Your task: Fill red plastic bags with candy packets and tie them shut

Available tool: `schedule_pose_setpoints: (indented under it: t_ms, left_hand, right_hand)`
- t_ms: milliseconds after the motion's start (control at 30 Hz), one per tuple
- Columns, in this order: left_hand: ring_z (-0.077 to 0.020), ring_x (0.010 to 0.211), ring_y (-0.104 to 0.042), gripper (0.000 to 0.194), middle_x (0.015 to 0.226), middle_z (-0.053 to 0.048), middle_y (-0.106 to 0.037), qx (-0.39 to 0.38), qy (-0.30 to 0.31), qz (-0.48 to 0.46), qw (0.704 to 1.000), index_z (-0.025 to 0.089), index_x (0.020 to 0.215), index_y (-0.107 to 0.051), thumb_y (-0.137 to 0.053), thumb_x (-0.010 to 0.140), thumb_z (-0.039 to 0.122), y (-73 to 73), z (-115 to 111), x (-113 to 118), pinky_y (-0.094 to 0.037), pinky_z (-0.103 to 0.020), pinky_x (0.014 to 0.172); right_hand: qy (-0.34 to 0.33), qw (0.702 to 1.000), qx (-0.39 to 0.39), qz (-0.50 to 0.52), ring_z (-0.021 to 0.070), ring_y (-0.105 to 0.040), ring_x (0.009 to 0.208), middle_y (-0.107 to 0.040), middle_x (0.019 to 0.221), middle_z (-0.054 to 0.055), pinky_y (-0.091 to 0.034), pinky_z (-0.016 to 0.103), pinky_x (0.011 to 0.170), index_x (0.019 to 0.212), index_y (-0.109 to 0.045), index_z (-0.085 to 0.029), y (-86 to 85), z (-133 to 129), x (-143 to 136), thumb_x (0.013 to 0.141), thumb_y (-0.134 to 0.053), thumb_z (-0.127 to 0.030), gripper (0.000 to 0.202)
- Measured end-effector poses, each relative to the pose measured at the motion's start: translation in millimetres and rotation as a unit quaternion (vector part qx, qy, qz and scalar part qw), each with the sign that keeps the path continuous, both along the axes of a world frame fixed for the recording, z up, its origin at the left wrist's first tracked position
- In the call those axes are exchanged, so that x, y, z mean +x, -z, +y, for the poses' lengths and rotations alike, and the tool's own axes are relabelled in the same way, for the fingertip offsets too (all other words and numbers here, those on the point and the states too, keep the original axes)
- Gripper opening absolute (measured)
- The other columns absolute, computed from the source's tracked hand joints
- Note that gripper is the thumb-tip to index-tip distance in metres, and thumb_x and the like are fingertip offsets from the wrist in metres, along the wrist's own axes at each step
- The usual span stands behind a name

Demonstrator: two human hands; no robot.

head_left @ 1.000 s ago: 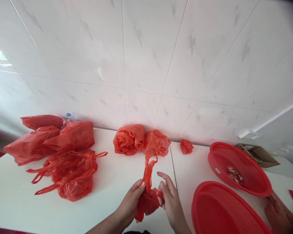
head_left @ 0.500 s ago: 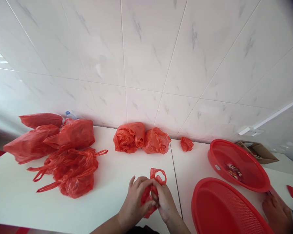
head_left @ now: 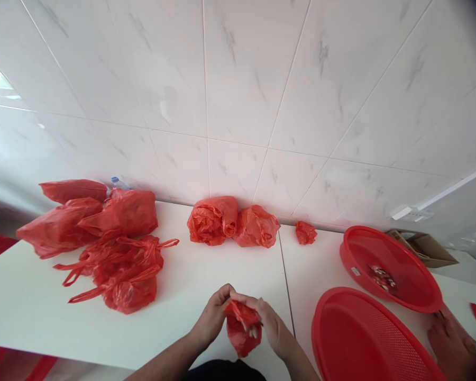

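Just in front of my body I hold a small red plastic bag [head_left: 241, 341] over the white table. My left hand [head_left: 213, 312] grips its upper left edge between curled fingers. On the other side my right hand [head_left: 273, 325] has its fingers bent around the bag's top, some of them tucked against the mouth. Small pale bits show at the opening, and I cannot make out whether they are fingertips or contents. To the right stands a red plastic basket [head_left: 353, 338] with a perforated side.
Several filled red bags [head_left: 127, 211] lie at the left, near a bottle [head_left: 119, 182]. By the wall sit a rolled red bag bundle [head_left: 212, 219] and a crumpled bag [head_left: 305, 233]. A second basket [head_left: 412, 264] holds small pieces, beside a cardboard box [head_left: 428, 248]. Another person's hand [head_left: 452, 338] is at right.
The bag's handle loop that stood up above my fingers is no longer visible. My hands have moved apart around the bag's mouth, and the bag now hangs lower. The view has shifted slightly.
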State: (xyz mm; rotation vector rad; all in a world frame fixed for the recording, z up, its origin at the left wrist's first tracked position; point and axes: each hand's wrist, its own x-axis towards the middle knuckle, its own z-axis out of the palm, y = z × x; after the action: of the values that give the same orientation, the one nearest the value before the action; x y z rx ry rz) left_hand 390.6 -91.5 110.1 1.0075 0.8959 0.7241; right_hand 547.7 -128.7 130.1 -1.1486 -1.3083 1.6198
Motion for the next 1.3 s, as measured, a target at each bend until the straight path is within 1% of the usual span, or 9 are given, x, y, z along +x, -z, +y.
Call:
schedule_pose_setpoints:
  t_ms: [133, 233, 400, 500, 667, 867, 1033, 1133, 1300]
  left_hand:
    - [-0.0088, 0.05, -0.045, 0.023, 0.056, 0.006, -0.054, -0.073, -0.035, 0.002, 0.997, 0.02, 0.071, -0.045, -0.057, 0.079, 0.038, -2.3, -2, 7, -0.032, -0.02, 0.051]
    - [-0.0078, 0.047, -0.041, 0.024, 0.054, 0.008, -0.05, -0.086, -0.044, -0.006, 0.995, 0.021, 0.073, -0.042, -0.056, 0.079, 0.039, -3.7, -5, 9, -0.028, -0.02, 0.049]
    - [-0.0084, 0.052, -0.041, 0.028, 0.056, 0.007, -0.049, -0.03, -0.001, 0.013, 0.999, 0.02, 0.072, -0.042, -0.06, 0.076, 0.042, -3.9, -7, 8, -0.03, -0.021, 0.051]
    - [-0.0079, 0.052, -0.037, 0.029, 0.057, 0.007, -0.046, 0.021, 0.019, 0.031, 0.999, 0.02, 0.07, -0.042, -0.061, 0.076, 0.042, -4.3, -7, 7, -0.028, -0.021, 0.051]
    - [-0.0096, 0.058, -0.039, 0.02, 0.061, 0.006, -0.046, 0.093, 0.039, 0.114, 0.988, 0.02, 0.066, -0.042, -0.06, 0.071, 0.028, -9.2, -8, 7, -0.029, -0.022, 0.053]
    - [-0.0098, 0.055, -0.033, 0.019, 0.054, 0.008, -0.036, 0.167, 0.01, 0.308, 0.937, 0.021, 0.059, -0.033, -0.05, 0.066, 0.018, -3.0, -5, 7, -0.023, -0.023, 0.051]
    - [-0.01, 0.054, -0.032, 0.018, 0.054, 0.007, -0.037, 0.22, -0.009, 0.351, 0.91, 0.022, 0.059, -0.03, -0.046, 0.067, 0.017, -2.1, 5, -4, -0.023, -0.023, 0.051]
    - [-0.0105, 0.053, -0.032, 0.02, 0.054, 0.006, -0.038, 0.252, -0.003, 0.354, 0.901, 0.022, 0.058, -0.029, -0.046, 0.069, 0.018, -7.6, 4, -5, -0.024, -0.024, 0.052]
    - [-0.011, 0.054, -0.036, 0.022, 0.055, 0.005, -0.041, 0.3, 0.056, 0.322, 0.896, 0.021, 0.056, -0.031, -0.049, 0.067, 0.015, -9.4, -8, -1, -0.027, -0.024, 0.057]
  right_hand:
    - [0.044, 0.998, -0.042, -0.018, 0.0113, -0.047, 0.063, -0.057, 0.074, 0.0, -0.04, 0.026, 0.063, 0.125, -0.057, -0.021, 4.8, -1, 7, 0.089, -0.044, -0.046, 0.046]
    - [0.083, 0.995, -0.045, -0.032, 0.0122, -0.051, 0.069, -0.056, 0.073, -0.003, -0.042, 0.026, 0.067, 0.131, -0.048, -0.026, 15.8, 0, 7, 0.08, -0.057, -0.029, 0.052]
    - [0.147, 0.972, -0.01, -0.184, 0.0129, -0.05, 0.058, -0.055, 0.061, -0.003, -0.039, 0.025, 0.057, 0.101, -0.065, -0.018, 34.3, 5, 2, 0.075, -0.052, -0.022, 0.03]
    - [0.153, 0.957, 0.027, -0.243, 0.0162, -0.056, 0.064, -0.066, 0.072, 0.001, -0.041, 0.028, 0.062, 0.105, -0.065, -0.018, 36.4, 6, -2, 0.076, -0.05, -0.023, 0.033]
    - [0.183, 0.931, 0.035, -0.314, 0.0175, -0.058, 0.065, -0.068, 0.074, 0.0, -0.04, 0.028, 0.063, 0.1, -0.068, -0.026, 34.2, 7, -10, 0.074, -0.051, -0.023, 0.031]
    - [0.162, 0.965, 0.008, -0.206, 0.0152, -0.056, 0.062, -0.064, 0.068, 0.0, -0.042, 0.027, 0.06, 0.095, -0.067, -0.02, 28.9, 5, -13, 0.071, -0.047, -0.017, 0.031]
    - [0.076, 0.996, -0.04, -0.012, 0.0186, -0.061, 0.089, -0.067, 0.096, 0.003, -0.048, 0.03, 0.078, 0.116, -0.059, -0.019, 15.3, -2, -4, 0.069, -0.052, -0.013, 0.048]
    - [0.098, 0.993, -0.044, -0.041, 0.0189, -0.061, 0.086, -0.066, 0.093, 0.003, -0.048, 0.031, 0.075, 0.117, -0.058, -0.02, 24.2, -1, -4, 0.068, -0.058, -0.016, 0.048]
    - [0.196, 0.974, -0.036, -0.109, 0.0193, -0.062, 0.076, -0.069, 0.082, 0.004, -0.047, 0.031, 0.07, 0.087, -0.07, -0.018, 50.1, 6, -9, 0.067, -0.051, -0.015, 0.028]
